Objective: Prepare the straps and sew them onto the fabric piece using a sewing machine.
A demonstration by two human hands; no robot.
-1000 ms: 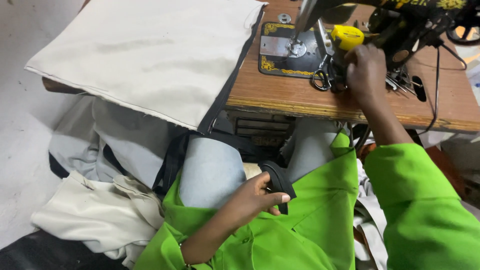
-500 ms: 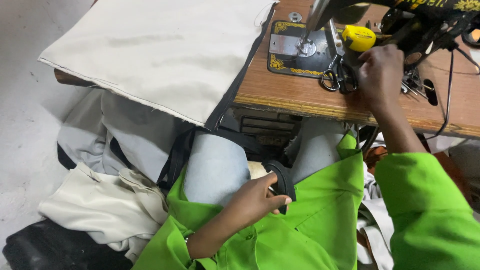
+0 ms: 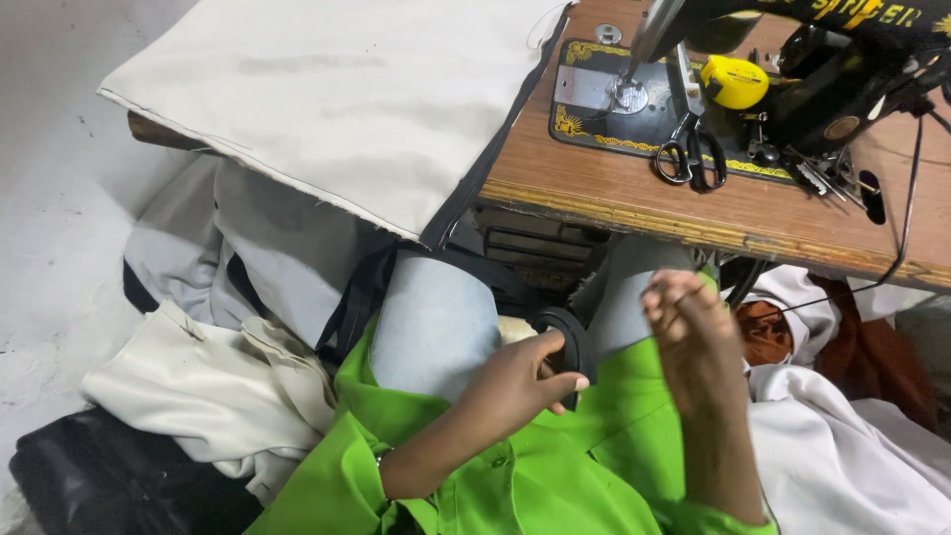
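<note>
1. A wooden surface (image 3: pixel 634 203) is seen well above and ahead of both hands; a sewing machine (image 3: pixel 792 59) is carried on it, up and to the right of the left hand.
2. A cream cloth panel (image 3: pixel 337 99) is draped over the surface's left end, far up and to the left of the left hand.
3. The left hand (image 3: pixel 520 381) is closed around a black strap (image 3: pixel 570 342), whose loop is pinched between thumb and fingers at the lap. The strap lies just beyond the fingertips, its long axis running up and leftward toward the surface edge. The left hand is by far the nearer to it.
4. The right hand (image 3: pixel 693 337) is held empty over the lap, just right of the strap, fingers loosely curled and blurred.
5. Scissors (image 3: pixel 690 159) and a yellow tape measure (image 3: pixel 733 81) lie on the surface, well above the right hand.
6. Half a second earlier the right hand was up at the scissors; it has been drawn back to the lap, while the left hand's hold is unchanged.
</note>
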